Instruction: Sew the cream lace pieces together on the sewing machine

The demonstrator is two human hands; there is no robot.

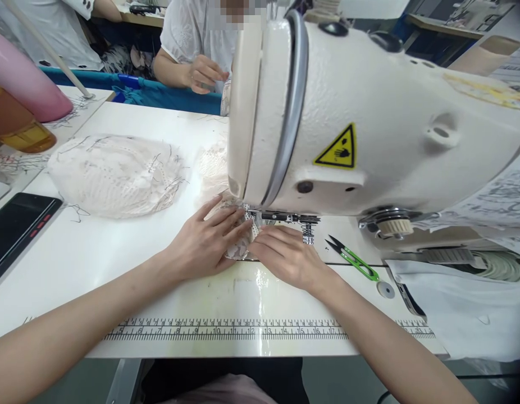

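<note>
My left hand point(205, 241) lies flat, fingers stretched out, pressing a small piece of pale lace fabric point(242, 247) onto the white table just left of the needle. My right hand point(287, 255) lies beside it, fingers together and flat on the same lace, pointing toward the presser foot point(260, 216). The big cream sewing machine point(348, 118) looms over both hands and hides the far end of the lace. A heap of pale lace pieces point(114, 174) rests on the table to the left.
Green thread snips point(353, 259) lie right of my right hand. A dark phone point(16, 227) sits at the left edge, an amber bottle point(16, 126) and pink object point(26, 78) behind it. A printed ruler point(268, 330) runs along the front edge. Another person point(199, 47) sits across the table.
</note>
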